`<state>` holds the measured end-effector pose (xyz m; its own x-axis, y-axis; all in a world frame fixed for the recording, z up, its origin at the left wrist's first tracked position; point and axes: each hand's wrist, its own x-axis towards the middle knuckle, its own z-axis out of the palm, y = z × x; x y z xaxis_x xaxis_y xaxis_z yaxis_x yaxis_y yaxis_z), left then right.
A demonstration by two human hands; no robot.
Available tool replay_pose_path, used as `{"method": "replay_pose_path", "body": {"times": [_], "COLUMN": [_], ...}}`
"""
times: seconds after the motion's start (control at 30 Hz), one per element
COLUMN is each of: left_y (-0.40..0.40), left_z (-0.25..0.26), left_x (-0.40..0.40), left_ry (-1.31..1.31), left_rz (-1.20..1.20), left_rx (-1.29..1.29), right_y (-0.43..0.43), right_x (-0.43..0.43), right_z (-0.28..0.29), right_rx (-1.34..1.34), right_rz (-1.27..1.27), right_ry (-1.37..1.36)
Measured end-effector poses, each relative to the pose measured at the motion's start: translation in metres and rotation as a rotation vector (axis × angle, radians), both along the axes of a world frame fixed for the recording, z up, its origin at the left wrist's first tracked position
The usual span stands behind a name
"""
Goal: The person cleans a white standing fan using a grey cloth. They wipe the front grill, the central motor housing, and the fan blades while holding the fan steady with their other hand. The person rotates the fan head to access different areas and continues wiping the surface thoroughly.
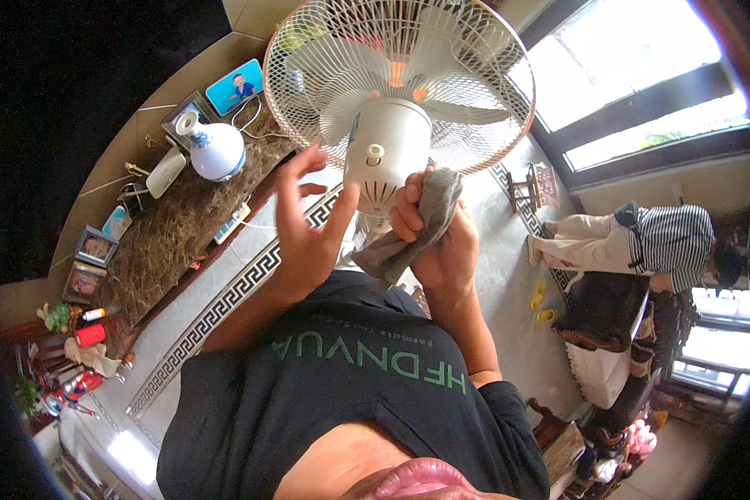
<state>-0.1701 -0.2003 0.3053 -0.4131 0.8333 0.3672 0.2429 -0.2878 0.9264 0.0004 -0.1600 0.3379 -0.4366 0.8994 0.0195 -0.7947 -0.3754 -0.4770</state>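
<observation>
An electric fan stands before me, its round wire grille [512, 94] filling the top of the view. I see it from behind, with pale blades showing through the wires. The white motor housing [390, 128] points toward me and carries a small knob [375, 152] and a ring of vent slots. My left hand [309, 234] is raised just left of the housing, fingers apart and holding nothing; it looks slightly blurred. On the right, my right hand [453, 250] grips a crumpled grey cloth [397, 250] close to the housing's lower end. Whether the cloth touches the housing I cannot tell.
A brown marble-topped counter [169, 234] runs along the left, bearing a blue-and-white vase [219, 153], picture frames and a white router-like box [166, 173]. A power strip [231, 225] hangs at its edge. Right: a person in a striped top [672, 240], a wooden stool [525, 187], yellow slippers [545, 315].
</observation>
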Motion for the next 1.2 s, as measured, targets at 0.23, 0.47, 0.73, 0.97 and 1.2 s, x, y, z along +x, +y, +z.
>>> {"method": "replay_pose_path", "body": {"times": [0.23, 0.47, 0.73, 0.97, 1.2], "left_y": [-0.018, -0.014, 0.061, 0.130, 0.174], "left_z": [0.021, 0.019, 0.056, 0.073, 0.077], "left_x": [0.000, -0.022, -0.076, -0.059, -0.027], "left_ry": [0.045, -0.405, 0.148, 1.015, 1.472], "left_rz": [-0.373, -0.136, -0.088, -0.156, -0.336], "left_rx": [0.137, 0.174, 0.039, 0.452, 0.828], "right_y": [-0.022, 0.000, 0.014, 0.019, 0.022], "right_x": [-0.029, -0.019, -0.046, -0.047, -0.050], "right_z": [0.010, 0.017, -0.022, -0.027, -0.030], "right_rx": [0.221, 1.110, 1.108, 1.106, 0.941], "right_rz": [-0.188, -0.581, -0.849, -0.894, -0.895], "right_ry": [-0.543, -1.167, -1.525, -1.516, -1.531]}}
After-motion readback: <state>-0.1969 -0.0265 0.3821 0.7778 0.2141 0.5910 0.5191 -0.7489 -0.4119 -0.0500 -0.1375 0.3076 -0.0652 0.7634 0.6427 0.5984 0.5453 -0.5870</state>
